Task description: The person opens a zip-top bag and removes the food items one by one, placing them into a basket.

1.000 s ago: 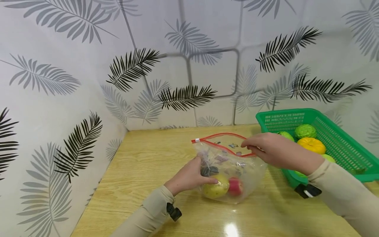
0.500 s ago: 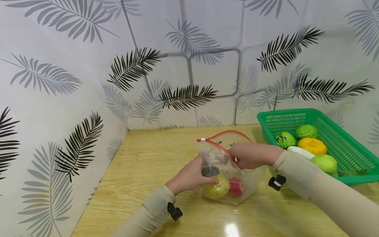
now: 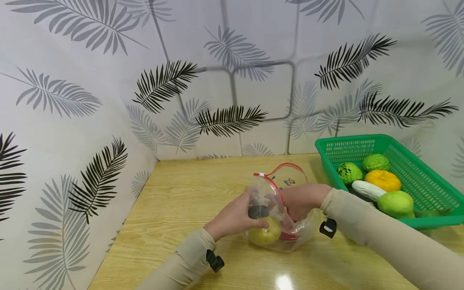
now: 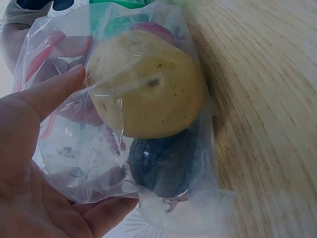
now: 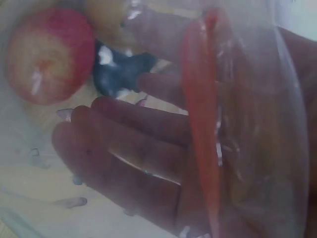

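Observation:
A clear zip bag [image 3: 262, 186] with a red-edged mouth stands on the table, its mouth parted. My left hand [image 3: 233, 217] grips its left side from outside, thumb over the potato [image 4: 148, 89] and fingers behind the plastic. Below the potato in the left wrist view sits a dark, wrinkled, avocado-like fruit [image 4: 161, 166]. My right hand [image 3: 302, 197] reaches through the mouth into the bag. Inside, in the right wrist view, its extended fingers [image 5: 143, 158] lie near a red and yellow apple [image 5: 49, 57] and the dark fruit, seen through hazy plastic.
A green basket [image 3: 427, 221] stands at the right. It holds a speckled green fruit [image 3: 349, 173], a bumpy green one [image 3: 375, 162], a small yellow pumpkin [image 3: 383, 180], a long white vegetable [image 3: 366, 189] and a smooth green fruit [image 3: 396, 204]. Patterned wall covering rises behind the table.
My right hand has gone from the bag's right rim down into the bag, and the plastic crumples around it. The mouth's slider end has shifted right. My left hand keeps its grip.

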`<state>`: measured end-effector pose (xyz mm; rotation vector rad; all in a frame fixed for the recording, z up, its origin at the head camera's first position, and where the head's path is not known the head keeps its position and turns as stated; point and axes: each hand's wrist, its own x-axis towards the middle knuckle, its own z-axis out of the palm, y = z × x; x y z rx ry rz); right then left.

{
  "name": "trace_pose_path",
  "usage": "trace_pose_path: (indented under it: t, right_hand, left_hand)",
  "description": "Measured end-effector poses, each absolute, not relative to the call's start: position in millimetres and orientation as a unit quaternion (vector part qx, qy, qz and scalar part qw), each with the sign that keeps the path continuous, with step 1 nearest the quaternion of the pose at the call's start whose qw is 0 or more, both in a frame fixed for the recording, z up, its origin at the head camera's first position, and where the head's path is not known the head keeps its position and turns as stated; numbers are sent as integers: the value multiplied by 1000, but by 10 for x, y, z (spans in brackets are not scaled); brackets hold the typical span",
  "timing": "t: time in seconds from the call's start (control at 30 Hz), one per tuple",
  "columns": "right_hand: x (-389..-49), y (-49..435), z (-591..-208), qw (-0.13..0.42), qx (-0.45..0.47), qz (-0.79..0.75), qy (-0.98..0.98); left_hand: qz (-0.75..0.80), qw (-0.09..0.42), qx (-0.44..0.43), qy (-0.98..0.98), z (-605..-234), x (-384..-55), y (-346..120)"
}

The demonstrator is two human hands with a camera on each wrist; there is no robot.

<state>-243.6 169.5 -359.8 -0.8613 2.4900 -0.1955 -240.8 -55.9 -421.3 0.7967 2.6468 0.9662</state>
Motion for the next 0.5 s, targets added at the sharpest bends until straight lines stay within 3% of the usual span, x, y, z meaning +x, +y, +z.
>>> trace_pose_path:
  t: [0.5]
  right_hand:
    - [-2367, 1704, -3793, 235, -311, -17, 921]
  left_hand:
    - [300, 93, 271, 910, -4237, -2407, -541]
